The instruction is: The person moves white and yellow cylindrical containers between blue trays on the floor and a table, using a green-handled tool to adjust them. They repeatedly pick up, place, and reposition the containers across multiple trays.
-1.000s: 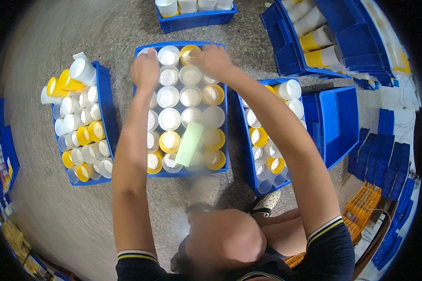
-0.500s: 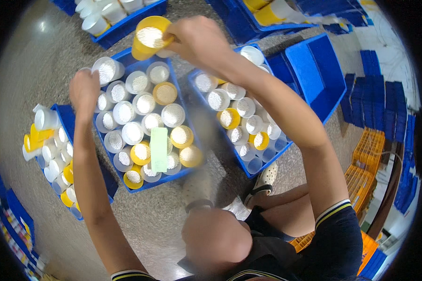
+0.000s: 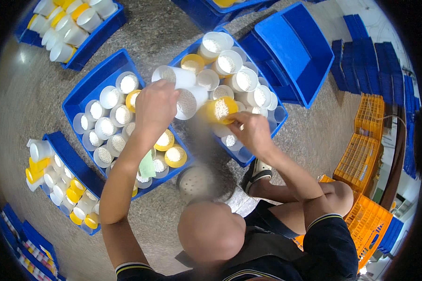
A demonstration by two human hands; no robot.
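Observation:
Between two blue bins, my left hand (image 3: 155,107) has its fingers closed on translucent white cups (image 3: 188,104), two of which show, tilted on their sides. My right hand (image 3: 254,136) pinches the rim of a yellow cup (image 3: 223,106) with white bits inside. That cup is tilted above the right blue bin (image 3: 231,151), which is packed with white and yellow cups, some stacked. Under my left forearm lies the left blue bin (image 3: 94,71), filled with rows of similar cups except at its far end. A green paper slip (image 3: 146,165) rests on its near cups.
An unfilled blue bin (image 3: 288,51) sits at the far right on another. More cup-filled bins stand at the far left (image 3: 86,49) and near left (image 3: 72,150). Orange crates (image 3: 358,161) and stacked blue bins (image 3: 373,68) line the right side. My foot in a clog (image 3: 262,169) is beside the right bin.
Both hands have moved right, away from the left bin's far end. The yellow cup has travelled over the right bin. Left-hand cups have been lifted out, and the view has shifted.

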